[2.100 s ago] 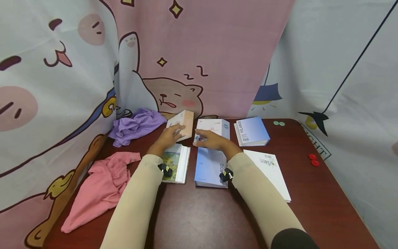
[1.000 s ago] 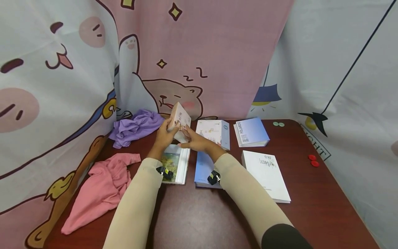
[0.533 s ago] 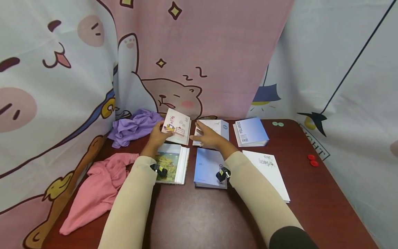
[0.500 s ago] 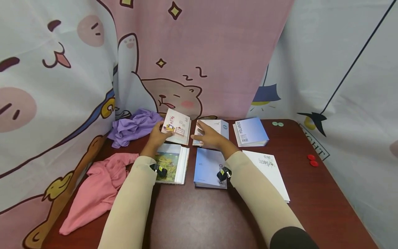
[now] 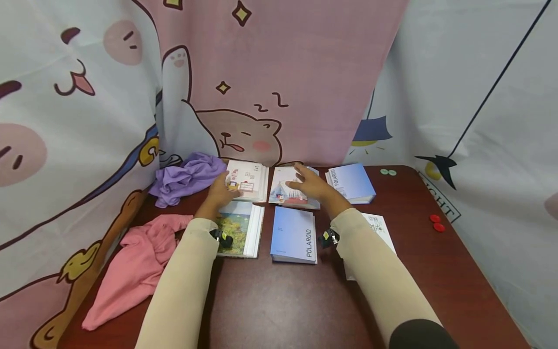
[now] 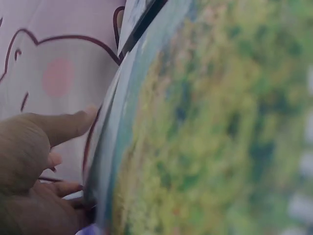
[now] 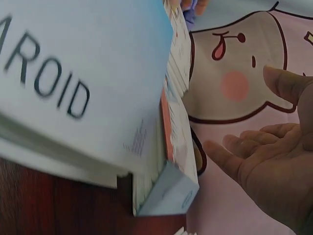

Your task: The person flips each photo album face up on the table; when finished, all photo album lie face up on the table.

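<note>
Head view: white book [image 5: 246, 180] lies flat, behind and left of the blue book [image 5: 291, 235], just beyond the photo book [image 5: 237, 224]. Cover is white with red line drawings and a yellow patch low on the left; page edges show along its right side. Left hand [image 5: 220, 192] is at its left edge, thumb by the near corner; can't tell if it's pinching. Right hand [image 5: 315, 187] holds nothing, fingers spread over the tent book [image 5: 283, 190], directly behind the blue book. Vs 0.5 s ago: white book was tilted up in the left hand, now down flat. Right hand has shifted rightward; blue book's lettering now fully uncovered.

Left wrist view: photo book's green-yellow picture fills most of it, blurred. Left hand beside its edge, one digit straight; grip unreadable.

Right wrist view: blue book nearest, then tent book's grey-blue spine, then white book's page edges, left fingertips next to them. Right palm shows, fingers apart.
</note>
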`<state>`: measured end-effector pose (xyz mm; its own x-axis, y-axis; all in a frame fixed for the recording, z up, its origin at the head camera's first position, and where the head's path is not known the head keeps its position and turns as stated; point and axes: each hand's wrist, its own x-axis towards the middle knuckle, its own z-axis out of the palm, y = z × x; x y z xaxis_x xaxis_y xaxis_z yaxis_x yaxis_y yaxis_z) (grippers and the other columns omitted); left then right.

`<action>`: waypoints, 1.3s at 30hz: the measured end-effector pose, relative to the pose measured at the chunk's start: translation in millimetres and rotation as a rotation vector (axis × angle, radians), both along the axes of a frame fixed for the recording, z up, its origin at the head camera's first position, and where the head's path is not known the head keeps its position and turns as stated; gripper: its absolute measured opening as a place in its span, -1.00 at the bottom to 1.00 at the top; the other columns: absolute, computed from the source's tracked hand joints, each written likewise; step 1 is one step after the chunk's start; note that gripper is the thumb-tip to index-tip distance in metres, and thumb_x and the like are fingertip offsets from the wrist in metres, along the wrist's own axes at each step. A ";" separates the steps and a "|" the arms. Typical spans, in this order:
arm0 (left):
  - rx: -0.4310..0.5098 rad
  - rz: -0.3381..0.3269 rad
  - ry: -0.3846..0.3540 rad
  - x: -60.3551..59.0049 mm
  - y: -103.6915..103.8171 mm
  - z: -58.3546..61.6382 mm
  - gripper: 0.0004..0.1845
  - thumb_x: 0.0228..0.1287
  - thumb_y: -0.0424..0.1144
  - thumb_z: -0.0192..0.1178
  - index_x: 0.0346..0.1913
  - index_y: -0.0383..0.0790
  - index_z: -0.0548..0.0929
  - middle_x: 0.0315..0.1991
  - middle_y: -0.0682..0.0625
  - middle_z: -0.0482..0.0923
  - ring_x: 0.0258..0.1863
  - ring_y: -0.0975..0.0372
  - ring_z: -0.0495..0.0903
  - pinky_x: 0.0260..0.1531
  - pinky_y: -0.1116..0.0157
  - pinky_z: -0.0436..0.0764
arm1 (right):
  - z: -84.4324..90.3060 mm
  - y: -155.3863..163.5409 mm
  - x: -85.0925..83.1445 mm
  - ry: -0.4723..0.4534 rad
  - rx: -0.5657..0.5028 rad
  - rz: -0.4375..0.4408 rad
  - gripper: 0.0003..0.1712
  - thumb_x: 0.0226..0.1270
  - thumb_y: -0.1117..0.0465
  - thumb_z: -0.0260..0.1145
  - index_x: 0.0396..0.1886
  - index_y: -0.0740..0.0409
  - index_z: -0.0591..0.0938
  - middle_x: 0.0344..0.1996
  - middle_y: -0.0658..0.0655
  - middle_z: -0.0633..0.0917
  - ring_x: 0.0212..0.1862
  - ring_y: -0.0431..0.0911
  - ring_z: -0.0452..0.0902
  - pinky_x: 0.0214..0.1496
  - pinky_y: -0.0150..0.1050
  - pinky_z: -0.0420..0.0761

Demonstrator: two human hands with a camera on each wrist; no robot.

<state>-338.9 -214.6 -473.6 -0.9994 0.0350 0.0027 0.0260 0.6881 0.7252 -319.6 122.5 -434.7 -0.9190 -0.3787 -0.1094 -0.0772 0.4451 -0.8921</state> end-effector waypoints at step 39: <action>-0.151 -0.437 -0.110 11.9 137.8 11.8 -0.09 0.48 0.04 0.39 0.72 -0.25 0.27 0.75 -0.27 0.15 0.76 -0.13 0.12 0.75 -0.09 0.16 | -17.8 44.5 -7.0 -0.110 0.326 -0.064 0.05 0.58 0.01 0.41 0.83 0.05 0.04 0.77 0.36 0.11 0.78 0.35 -0.04 0.77 0.37 0.05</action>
<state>-326.9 -76.8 -461.8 -0.8852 0.4438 -0.1395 0.2651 0.7276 0.6327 -326.6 167.0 -452.5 -0.9159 -0.2497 -0.3144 0.0483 0.7089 -0.7037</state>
